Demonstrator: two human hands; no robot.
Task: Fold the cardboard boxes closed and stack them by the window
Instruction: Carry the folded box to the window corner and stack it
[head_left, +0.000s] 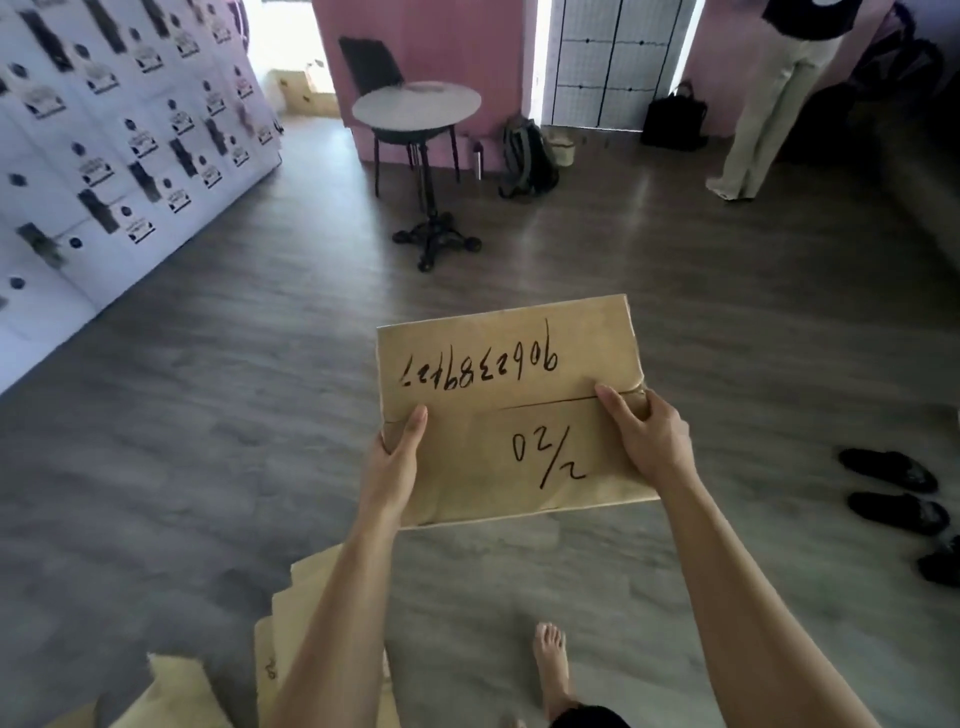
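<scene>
1. Holding the cardboard box (511, 410) up in the air with both hands, out in front of the body and well short of the round table (415, 106). Top flaps are shut, with the seam running across the lid.
2. Left hand (397, 457) grips the left edge: thumb lies flat on the lid, and the other fingers are under the box, so I cannot tell how they lie. Right hand (649, 434) grips the right edge at the seam, fingers curled over the top and pressed close together.
3. Handling, as a judgement: looks light, since two edge grips carry it level. Cardboard is stiff but worn; the right edge is creased and torn at the seam, so the flaps could pop open there. Best hold is the side edges across the seam, as now, or palms under the base.
4. More flattened cardboard (291, 623) lies on the floor nearer the body than the table, under the left forearm.
5. The table and a dark chair (371, 65) stand ahead, with a bright opening just left of the table where a box stack (301, 91) sits, likely the window spot.
6. Right of the table: a backpack (524, 156), a black bag (672, 122), and a standing person (769, 104). Black shoes (888, 470) lie far right. The table base is the main trip hazard en route.
</scene>
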